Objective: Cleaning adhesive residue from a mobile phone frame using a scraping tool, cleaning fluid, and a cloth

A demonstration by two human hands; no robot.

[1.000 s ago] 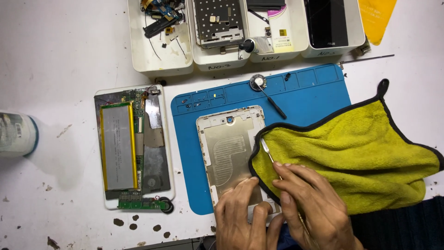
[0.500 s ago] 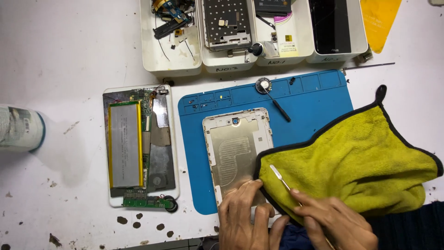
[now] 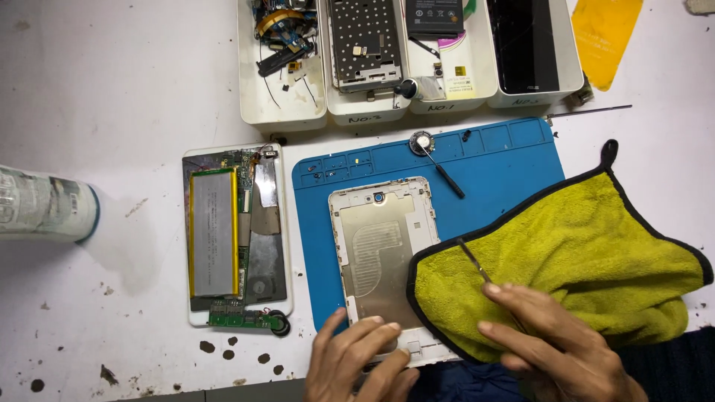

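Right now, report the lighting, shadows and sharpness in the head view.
Head view: bright, even overhead light on the white table; the bottle casts a soft shadow rightward; mild sheen on the tablet back cover; the left hand and right hand look slightly soft at the frame's bottom edge.

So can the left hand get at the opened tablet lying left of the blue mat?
Probably yes: the left hand rests on the back cover, and only bare white table separates it from the opened tablet.

I'm seeing a yellow-green cloth (image 3: 581, 260) edged in black, lying over a blue mat (image 3: 491, 160) and a pale gold back cover (image 3: 383, 253).
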